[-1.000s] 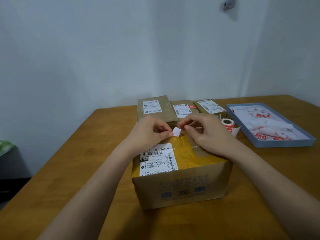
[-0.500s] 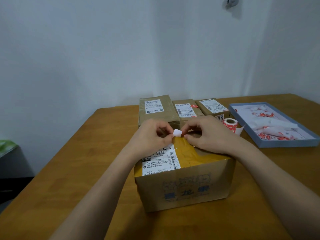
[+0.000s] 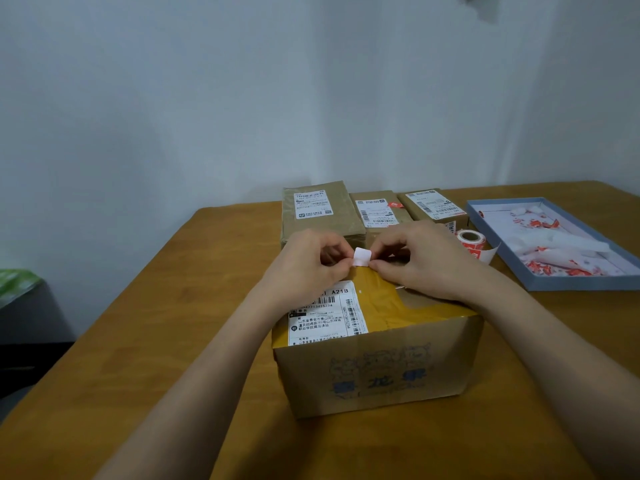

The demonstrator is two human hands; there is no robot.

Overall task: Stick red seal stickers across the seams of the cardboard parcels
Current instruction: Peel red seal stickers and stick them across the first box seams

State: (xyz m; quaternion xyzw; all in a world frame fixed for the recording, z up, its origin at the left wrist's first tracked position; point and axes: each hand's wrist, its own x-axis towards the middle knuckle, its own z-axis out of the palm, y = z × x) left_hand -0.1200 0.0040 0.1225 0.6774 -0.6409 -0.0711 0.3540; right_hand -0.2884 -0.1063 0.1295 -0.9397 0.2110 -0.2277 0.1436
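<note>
A cardboard parcel [image 3: 377,372] with yellow tape and a white shipping label stands in front of me on the wooden table [image 3: 145,358]. Above its far top edge, my left hand [image 3: 304,261] and my right hand [image 3: 422,261] both pinch a small sticker [image 3: 362,257], whose pale back faces me. Three smaller brown parcels lie behind: one at the left [image 3: 318,213], one in the middle [image 3: 377,211] bearing a red seal, one at the right [image 3: 433,204]. A roll of red seal stickers [image 3: 471,239] sits just right of my right hand.
A shallow blue tray [image 3: 585,284] holding peeled white backing and red scraps lies at the right of the table. A white wall stands behind the table. Something green sits on a dark surface [image 3: 17,285] at the far left.
Both hands stay together over the parcel's far edge with the sticker between them. The sticker has turned from tilted to nearly upright. The view has shifted slightly.
</note>
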